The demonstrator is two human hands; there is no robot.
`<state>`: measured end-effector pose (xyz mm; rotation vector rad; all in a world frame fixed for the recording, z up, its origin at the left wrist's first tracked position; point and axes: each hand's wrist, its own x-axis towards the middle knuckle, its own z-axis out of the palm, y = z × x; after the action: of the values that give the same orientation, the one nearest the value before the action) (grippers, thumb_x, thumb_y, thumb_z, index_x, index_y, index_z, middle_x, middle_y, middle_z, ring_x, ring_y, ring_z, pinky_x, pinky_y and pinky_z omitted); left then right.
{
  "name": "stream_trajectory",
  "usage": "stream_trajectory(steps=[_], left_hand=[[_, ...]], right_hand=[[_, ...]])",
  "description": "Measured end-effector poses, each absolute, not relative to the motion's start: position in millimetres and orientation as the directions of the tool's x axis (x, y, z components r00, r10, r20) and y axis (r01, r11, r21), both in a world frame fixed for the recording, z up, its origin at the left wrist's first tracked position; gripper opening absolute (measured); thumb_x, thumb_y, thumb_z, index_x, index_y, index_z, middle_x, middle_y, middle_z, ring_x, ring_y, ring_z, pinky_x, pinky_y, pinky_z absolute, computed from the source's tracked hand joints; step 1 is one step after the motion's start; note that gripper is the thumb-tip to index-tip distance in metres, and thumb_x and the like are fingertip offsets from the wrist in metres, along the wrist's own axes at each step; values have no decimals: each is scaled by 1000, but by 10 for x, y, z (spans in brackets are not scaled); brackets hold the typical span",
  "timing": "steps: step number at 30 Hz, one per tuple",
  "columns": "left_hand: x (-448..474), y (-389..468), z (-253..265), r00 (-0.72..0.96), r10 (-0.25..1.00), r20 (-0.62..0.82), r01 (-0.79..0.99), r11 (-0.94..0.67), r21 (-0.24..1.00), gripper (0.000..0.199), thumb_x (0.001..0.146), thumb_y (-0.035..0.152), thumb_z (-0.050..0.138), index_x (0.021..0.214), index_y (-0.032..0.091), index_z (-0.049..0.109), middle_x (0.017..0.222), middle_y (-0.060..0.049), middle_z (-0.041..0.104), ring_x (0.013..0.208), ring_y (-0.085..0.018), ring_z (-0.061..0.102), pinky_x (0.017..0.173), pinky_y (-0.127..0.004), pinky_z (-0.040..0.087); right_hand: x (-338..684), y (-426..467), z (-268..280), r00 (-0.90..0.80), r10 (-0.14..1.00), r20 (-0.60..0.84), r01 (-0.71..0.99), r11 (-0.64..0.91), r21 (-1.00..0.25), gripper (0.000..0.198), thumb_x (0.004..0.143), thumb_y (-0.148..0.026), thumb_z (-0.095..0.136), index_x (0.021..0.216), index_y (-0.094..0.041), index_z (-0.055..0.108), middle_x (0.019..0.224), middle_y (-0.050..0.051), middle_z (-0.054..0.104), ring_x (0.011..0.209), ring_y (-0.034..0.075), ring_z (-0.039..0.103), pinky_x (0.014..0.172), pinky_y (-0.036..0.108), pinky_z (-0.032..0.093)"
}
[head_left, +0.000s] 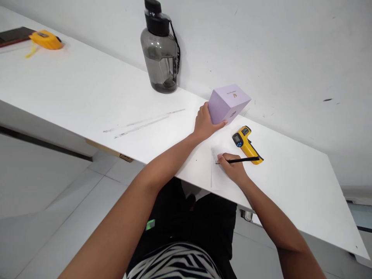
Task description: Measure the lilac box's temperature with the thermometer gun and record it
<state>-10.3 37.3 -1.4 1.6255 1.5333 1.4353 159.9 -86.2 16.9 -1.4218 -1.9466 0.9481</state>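
Note:
My left hand [205,123] grips the near left side of a pale purple box [222,107], thumb along its lower edge and fingers round the far side. The box is near the wall, its top printed with a small gold mark. In my right hand [233,167] is a black pen [244,159], pinched between thumb and fingers, its tip down on a white sheet of paper [216,180]. Faint marks show on the paper by the tip. Just beyond the right hand lies a yellow and black infrared thermometer [247,145], partly crossed by the pen's back end.
A grey water bottle [161,58] with a black lid stands against the wall. Far left on the white table [87,85] are a yellow tape measure [46,39] and a dark flat object [14,35]. The wall [276,50] bounds the table's back; its front edge is by my body.

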Motion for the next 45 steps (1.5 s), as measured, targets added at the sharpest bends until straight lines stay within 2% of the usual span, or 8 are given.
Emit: stream_trajectory(steps=[9,12,15,20,26,32,36,45], left_hand=[[-116,419,-112,-176,915,364,381,-278,882,113,64,64,86,152,34,22,152,-16,41,145,-40,40,116,-54,35],[-107,439,-157,-176,911,372,365,-291,884,123,61,61,89,155,37,13,160,-17,33,152,-41,32,120,-56,31],[-109,465,-206,-168,915,367,348,-293,890,133,56,54,93,157,38,8,163,-17,29,155,-42,27,122,-58,28],[-131,494,-246,-162,910,382,330,-315,890,134,56,50,95,158,38,10,165,-16,27,158,-41,22,125,-56,25],[-152,471,-203,-156,914,374,348,-303,887,131,57,45,93,158,32,11,165,-19,27,155,-38,29,124,-56,28],[-196,535,-253,-137,904,405,342,-340,876,131,56,50,94,157,32,12,163,-19,27,155,-36,29,125,-54,28],[-233,592,-307,-118,903,412,329,-356,875,135,53,61,94,157,34,12,163,-18,27,156,-38,28,125,-54,29],[-249,627,-300,-84,889,450,305,-407,861,137,52,73,90,158,36,11,165,-14,23,157,-37,24,126,-51,29]], right_hand=[[1623,-831,130,-308,951,-36,452,113,-885,48,86,-57,62,55,-21,57,52,-1,51,54,13,46,54,28,38],[1696,-769,127,-210,973,-94,311,-24,-950,51,89,-68,57,69,-21,64,47,-5,45,47,12,40,49,28,34],[1776,-722,164,-94,995,-23,319,8,-948,54,92,-73,50,84,-23,68,48,-5,45,49,15,47,52,29,41],[1837,-686,155,-135,956,261,692,280,-666,40,93,-58,57,99,-22,72,92,8,76,82,23,69,78,37,54],[1839,-669,74,-298,937,181,846,347,-405,42,96,-21,47,135,-16,62,124,12,75,103,25,72,83,35,54],[1779,-675,223,-167,985,49,956,173,-235,33,102,-32,48,123,-16,69,101,13,80,89,27,73,71,32,45],[1757,-655,273,-171,984,-41,972,162,-172,35,106,-33,42,119,-17,70,99,14,79,89,27,73,64,32,38],[1736,-516,141,-153,988,15,979,154,-136,40,106,-37,36,124,-16,65,92,15,77,80,26,69,64,30,35]])
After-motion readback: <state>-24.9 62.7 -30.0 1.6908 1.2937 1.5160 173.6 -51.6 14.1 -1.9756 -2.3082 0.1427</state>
